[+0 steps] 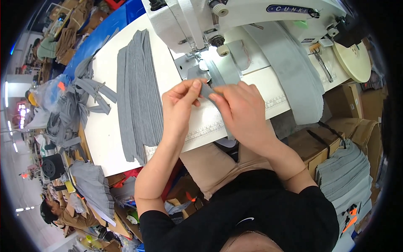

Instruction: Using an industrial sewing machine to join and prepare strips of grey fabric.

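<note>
My left hand (180, 101) pinches the end of a grey fabric strip (208, 90) between thumb and fingertips, just in front of the sewing machine's needle area. Close beside it, my right hand (244, 110) is closed on the same strip, its fingers curled and slightly blurred. From there the strip runs down under the right hand toward the table's front edge. The white sewing machine (247, 11) stands right behind both hands, its lamp lighting the presser foot and more grey cloth (226, 69) lying there.
Left of my left hand lies a long stack of grey strips (138, 92). Wide grey panels (294, 75) drape over the table's right edge, near metal scissors (323, 67) and a cream disc (354, 62). A printed ruler (210, 127) follows the front edge. Another person (69, 212) sits far left.
</note>
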The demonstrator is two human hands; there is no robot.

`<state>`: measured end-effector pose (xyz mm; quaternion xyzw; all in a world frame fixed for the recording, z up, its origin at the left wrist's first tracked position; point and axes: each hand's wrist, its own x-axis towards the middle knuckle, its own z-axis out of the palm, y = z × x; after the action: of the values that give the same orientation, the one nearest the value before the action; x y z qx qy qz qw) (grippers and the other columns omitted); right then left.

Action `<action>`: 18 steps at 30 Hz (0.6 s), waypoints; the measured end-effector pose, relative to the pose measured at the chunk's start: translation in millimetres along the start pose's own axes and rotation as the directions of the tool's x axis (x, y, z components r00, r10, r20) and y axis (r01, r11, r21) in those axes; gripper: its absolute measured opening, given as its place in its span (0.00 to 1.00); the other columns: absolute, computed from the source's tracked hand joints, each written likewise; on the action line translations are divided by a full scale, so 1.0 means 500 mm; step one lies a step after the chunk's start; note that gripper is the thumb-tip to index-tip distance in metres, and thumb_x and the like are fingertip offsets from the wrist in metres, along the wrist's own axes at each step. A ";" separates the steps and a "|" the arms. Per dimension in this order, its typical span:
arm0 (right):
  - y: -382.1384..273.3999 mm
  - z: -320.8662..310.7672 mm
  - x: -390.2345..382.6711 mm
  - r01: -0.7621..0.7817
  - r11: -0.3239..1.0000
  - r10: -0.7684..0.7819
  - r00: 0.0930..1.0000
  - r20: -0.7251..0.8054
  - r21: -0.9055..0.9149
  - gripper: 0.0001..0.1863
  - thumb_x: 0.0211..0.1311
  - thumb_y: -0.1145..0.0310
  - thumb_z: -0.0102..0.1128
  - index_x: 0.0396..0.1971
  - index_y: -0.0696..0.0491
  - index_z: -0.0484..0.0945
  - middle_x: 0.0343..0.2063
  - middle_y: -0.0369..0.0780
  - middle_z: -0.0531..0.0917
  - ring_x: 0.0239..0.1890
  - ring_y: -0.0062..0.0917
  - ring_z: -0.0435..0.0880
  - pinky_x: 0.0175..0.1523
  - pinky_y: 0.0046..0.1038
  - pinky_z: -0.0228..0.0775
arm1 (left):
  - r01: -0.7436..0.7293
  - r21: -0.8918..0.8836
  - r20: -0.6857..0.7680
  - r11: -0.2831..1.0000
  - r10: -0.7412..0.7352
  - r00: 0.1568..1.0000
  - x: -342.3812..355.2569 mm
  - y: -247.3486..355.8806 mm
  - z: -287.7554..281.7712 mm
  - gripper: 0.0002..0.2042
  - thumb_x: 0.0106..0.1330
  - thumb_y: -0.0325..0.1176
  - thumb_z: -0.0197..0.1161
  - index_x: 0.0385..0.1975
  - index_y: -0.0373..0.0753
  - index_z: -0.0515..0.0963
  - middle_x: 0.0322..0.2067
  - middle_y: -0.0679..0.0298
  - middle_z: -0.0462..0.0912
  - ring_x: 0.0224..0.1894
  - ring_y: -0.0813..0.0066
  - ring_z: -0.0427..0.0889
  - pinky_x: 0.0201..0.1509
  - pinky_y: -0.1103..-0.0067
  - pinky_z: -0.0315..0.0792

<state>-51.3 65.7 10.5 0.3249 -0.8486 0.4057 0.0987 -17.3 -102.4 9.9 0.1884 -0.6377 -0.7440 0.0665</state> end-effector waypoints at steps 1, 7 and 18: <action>0.004 0.013 0.013 0.035 0.997 -0.040 0.997 -0.068 -0.072 0.09 0.64 0.65 0.66 0.29 0.53 0.77 0.23 0.38 0.79 0.32 0.33 0.77 0.39 0.34 0.64 | -0.019 0.069 -0.013 0.997 0.020 1.000 0.015 0.000 -0.003 0.12 0.72 0.33 0.66 0.48 0.32 0.85 0.35 0.68 0.86 0.31 0.86 0.75 0.33 0.86 0.69; 0.026 0.072 0.070 0.108 0.955 -0.128 0.990 -0.053 -0.277 0.10 0.60 0.67 0.70 0.31 0.53 0.76 0.24 0.36 0.80 0.31 0.32 0.76 0.40 0.35 0.63 | -0.330 0.621 -0.001 0.711 0.422 0.907 0.044 -0.021 -0.024 0.10 0.68 0.25 0.64 0.47 0.34 0.81 0.45 0.60 0.82 0.42 0.69 0.76 0.45 0.75 0.72; 0.027 0.068 0.046 0.000 0.965 -0.018 0.998 -0.063 -0.263 0.09 0.58 0.68 0.69 0.29 0.53 0.77 0.25 0.37 0.79 0.34 0.32 0.76 0.43 0.34 0.64 | -0.544 0.791 0.357 0.280 0.511 0.782 0.028 -0.037 -0.024 0.16 0.68 0.25 0.60 0.55 0.34 0.81 0.57 0.56 0.79 0.59 0.57 0.76 0.66 0.64 0.60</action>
<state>-74.3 35.5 -10.0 0.2993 -0.8898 0.2994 0.1702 -23.3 -115.2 -12.2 -0.0387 -0.9461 -0.2566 0.1938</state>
